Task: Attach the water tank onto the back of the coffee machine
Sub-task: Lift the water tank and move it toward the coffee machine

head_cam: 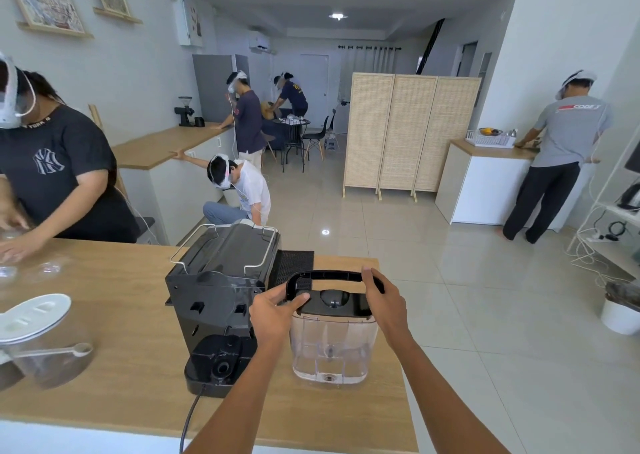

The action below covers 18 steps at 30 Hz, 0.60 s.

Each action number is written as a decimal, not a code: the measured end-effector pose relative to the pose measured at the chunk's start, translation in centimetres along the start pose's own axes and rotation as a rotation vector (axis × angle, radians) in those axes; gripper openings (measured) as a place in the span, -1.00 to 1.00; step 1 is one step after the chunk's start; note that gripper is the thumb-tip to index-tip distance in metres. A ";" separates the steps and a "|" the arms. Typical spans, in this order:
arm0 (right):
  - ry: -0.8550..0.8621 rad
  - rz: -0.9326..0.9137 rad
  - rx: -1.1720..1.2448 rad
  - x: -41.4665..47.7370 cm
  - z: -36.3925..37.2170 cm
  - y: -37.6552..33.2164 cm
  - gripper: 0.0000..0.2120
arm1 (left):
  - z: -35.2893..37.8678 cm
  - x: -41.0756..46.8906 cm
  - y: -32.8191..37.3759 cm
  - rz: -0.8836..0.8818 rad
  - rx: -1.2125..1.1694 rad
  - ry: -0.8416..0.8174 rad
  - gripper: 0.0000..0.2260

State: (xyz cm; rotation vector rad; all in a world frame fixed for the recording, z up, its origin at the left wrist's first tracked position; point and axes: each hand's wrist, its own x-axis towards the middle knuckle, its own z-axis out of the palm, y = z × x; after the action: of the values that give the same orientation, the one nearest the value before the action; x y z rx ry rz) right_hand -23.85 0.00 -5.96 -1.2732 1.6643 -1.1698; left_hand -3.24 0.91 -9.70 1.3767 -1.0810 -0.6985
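Observation:
A clear plastic water tank (330, 344) with a black lid and a raised black handle stands upright on the wooden counter (131, 377), just right of the black coffee machine (218, 290). The machine's back faces me, with its empty tank seat at the bottom and its cord running toward me. My left hand (275, 315) grips the left end of the tank's lid, thumb on top. My right hand (382, 299) is wrapped around the right end of the handle.
A clear jar (41, 342) with a white lid and a measuring spoon sits at the counter's left. A black mat (294, 263) lies behind the machine. A person in a black shirt (52, 176) works at the far left. The counter's right edge is beside the tank.

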 end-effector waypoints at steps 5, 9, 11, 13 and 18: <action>0.004 0.037 0.050 -0.3 -0.1 -0.2 -0.37 | -0.4 0.0 -0.1 0.014 -0.028 -0.042 -0.66; -0.001 0.072 0.091 -0.2 0.0 -0.6 -0.39 | -0.3 -0.1 0.0 0.035 -0.019 -0.024 -0.65; 0.011 0.084 0.097 -0.2 0.2 -0.8 -0.40 | -0.1 0.0 0.0 0.037 0.000 0.001 -0.65; 0.025 0.098 0.109 -0.1 0.3 -0.8 -0.42 | 0.0 0.0 -0.1 0.036 0.025 0.022 -0.65; -0.053 0.096 0.094 0.0 0.4 -0.3 -0.14 | -0.5 0.0 0.8 0.041 0.099 -0.112 -0.79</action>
State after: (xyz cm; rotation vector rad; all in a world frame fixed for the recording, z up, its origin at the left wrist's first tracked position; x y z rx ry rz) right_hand -23.38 -0.14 -5.86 -1.1436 1.5952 -1.1341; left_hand -2.98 1.23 -8.88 1.4085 -1.2439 -0.7068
